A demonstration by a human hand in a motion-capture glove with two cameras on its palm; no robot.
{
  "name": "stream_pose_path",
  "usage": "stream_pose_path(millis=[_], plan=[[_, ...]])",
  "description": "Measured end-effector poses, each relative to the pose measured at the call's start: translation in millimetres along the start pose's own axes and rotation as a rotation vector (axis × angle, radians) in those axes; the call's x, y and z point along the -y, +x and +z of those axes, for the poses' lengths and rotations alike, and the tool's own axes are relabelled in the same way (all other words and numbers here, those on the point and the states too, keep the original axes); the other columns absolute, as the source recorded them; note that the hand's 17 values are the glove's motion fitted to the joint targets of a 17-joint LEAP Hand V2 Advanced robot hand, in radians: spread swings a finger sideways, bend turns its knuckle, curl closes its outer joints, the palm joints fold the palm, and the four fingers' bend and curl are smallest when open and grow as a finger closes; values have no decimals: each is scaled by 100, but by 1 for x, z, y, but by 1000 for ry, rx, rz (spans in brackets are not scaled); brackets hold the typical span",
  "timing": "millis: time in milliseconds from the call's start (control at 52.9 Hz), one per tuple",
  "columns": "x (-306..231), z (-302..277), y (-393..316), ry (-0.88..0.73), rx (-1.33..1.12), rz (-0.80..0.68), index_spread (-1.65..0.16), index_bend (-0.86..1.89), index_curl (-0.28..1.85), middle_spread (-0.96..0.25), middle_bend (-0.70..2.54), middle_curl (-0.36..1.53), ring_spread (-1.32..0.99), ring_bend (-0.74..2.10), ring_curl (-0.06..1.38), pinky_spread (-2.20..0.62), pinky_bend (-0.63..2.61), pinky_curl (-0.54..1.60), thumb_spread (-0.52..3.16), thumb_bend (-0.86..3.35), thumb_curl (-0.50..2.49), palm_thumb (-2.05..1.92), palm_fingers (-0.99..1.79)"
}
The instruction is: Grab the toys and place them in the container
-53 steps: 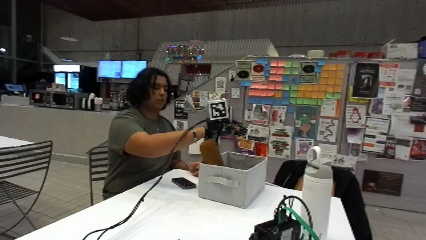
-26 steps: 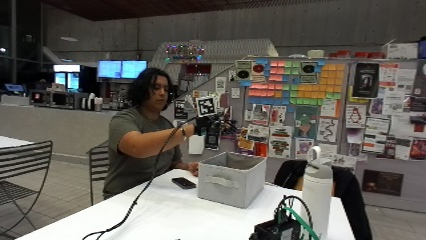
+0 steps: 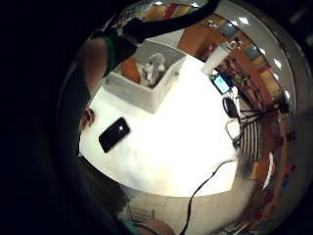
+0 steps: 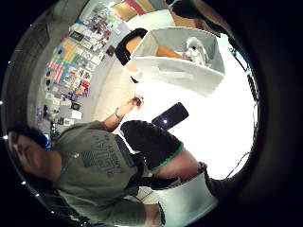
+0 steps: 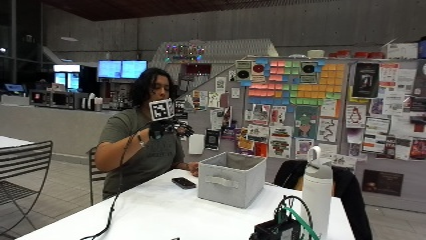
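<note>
A grey fabric bin [image 5: 231,179] stands on the white table [image 5: 153,210] in front of the seated person. My gloved right hand [image 5: 168,129] is raised at chest height, well above and to the person's side of the bin, with relaxed fingers and nothing in it. The palm views look down into the bin [image 3: 146,98] [image 4: 180,75]: a white toy [image 3: 154,68] [image 4: 196,49] and an orange toy [image 3: 131,69] [image 4: 165,52] lie inside. The bare left hand [image 5: 193,169] rests on the table beside the bin.
A black phone [image 5: 183,183] [image 3: 114,134] [image 4: 169,116] lies on the table between the person and the bin. A white bottle [image 5: 317,192] and a black device with cables [image 5: 279,230] stand near the table's front corner. A metal chair [image 5: 26,170] stands off to the side.
One second ago my hand held the orange toy just over the bin. The toy now lies inside the bin, and my hand has risen back toward the person's chest.
</note>
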State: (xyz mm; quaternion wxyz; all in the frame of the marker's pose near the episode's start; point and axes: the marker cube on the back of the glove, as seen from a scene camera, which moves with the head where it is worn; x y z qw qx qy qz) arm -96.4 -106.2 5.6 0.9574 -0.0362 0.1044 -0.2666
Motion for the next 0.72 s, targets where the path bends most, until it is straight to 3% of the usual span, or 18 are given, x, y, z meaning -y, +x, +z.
stream_pose_path(millis=[208, 719], plan=[[-46, -4, 8, -7, 5, 282, -38, 16, 34, -15, 31, 45, -26, 72, 24, -2, 74, 32, 107, -7, 24, -9, 10], [-84, -10, 34, -3, 35, 330, -39, 18, 34, -14, 34, 44, -25, 70, 24, -1, 73, 32, 108, -7, 23, -9, 12]])
